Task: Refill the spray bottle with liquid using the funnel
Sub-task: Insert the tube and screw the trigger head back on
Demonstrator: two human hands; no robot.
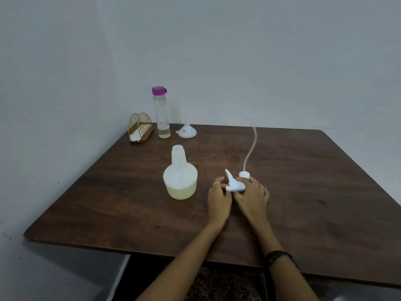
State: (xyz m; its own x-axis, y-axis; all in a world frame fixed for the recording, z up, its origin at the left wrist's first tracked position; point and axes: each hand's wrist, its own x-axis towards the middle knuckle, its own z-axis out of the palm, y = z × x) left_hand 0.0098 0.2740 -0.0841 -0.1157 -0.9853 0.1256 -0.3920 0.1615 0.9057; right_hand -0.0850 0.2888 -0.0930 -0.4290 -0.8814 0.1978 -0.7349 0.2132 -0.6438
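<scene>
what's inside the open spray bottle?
The spray bottle holds pale yellow liquid in its lower part; above that it looks empty up to the open neck. Its translucent wall blurs anything finer.
</scene>
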